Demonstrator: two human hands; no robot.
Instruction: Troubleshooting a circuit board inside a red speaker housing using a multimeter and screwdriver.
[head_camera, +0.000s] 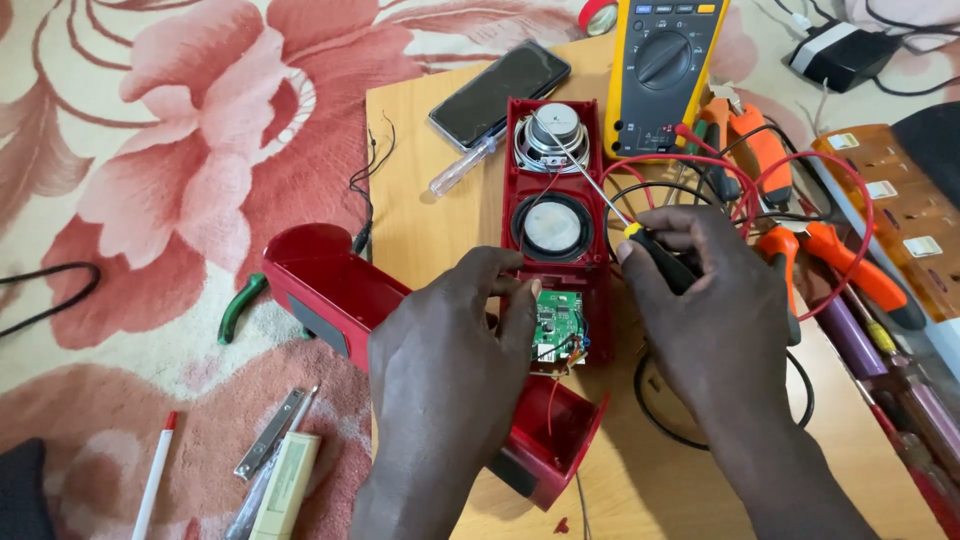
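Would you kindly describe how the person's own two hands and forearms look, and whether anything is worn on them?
Both the left hand and the right hand are bare: no gloves, rings, watch or bracelets show. The forearms are uncovered down to the picture's lower edge, with no sleeve in view. Fingernails look short and plain.

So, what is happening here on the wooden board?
A person works on an opened red speaker case lying on a wooden board. The left hand touches the case beside the green circuit board. The right hand holds a screwdriver, its tip over the upper speaker cone. A yellow multimeter and orange pliers lie nearby.
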